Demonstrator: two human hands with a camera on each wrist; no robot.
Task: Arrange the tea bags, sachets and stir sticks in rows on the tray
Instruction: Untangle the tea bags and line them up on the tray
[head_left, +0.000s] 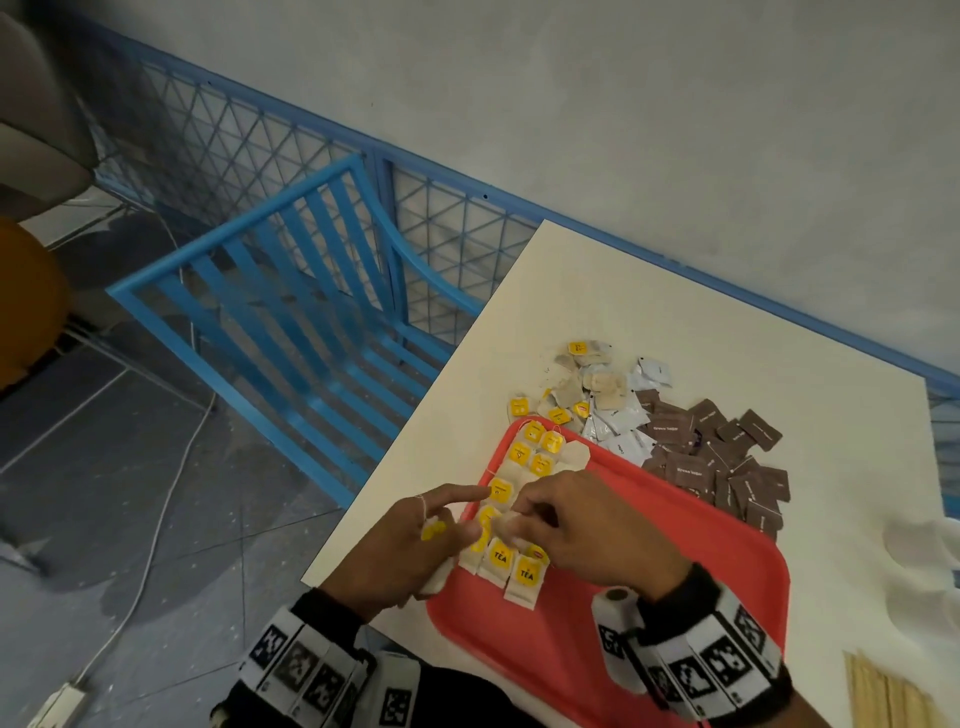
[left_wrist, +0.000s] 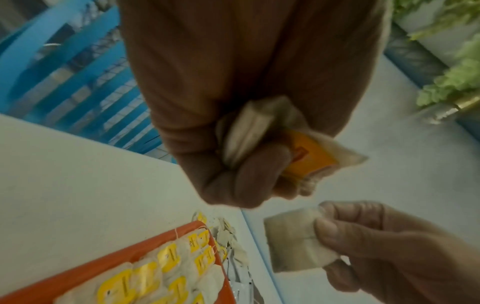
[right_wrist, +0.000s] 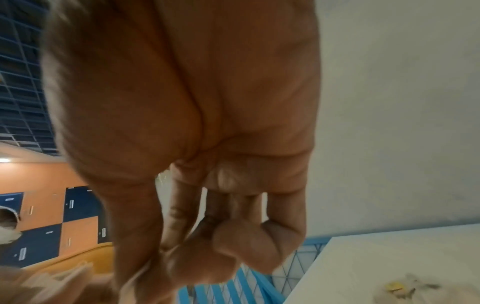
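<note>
Head view: both hands over left part of red tray (head_left: 675, 587), centre-bottom of frame. Left hand (head_left: 410, 545) clutches bundle of spare tea bags (left_wrist: 259, 131), forefinger extended; right hand (head_left: 587, 525) pinches single tea bag (left_wrist: 293, 244) by edge. Step in hand, likely: filling tea bag rows (head_left: 519, 499). Next calls for laying bag flat, tag up, in next free slot. Loose tea bag pile (head_left: 576, 384), white sachets (head_left: 618, 421) and brown sachets (head_left: 727, 457) wait above tray on cream surface (head_left: 727, 312); stir sticks (head_left: 878, 696) lower right. Blue chair (head_left: 291, 291), mesh fence, grey floor upper left
</note>
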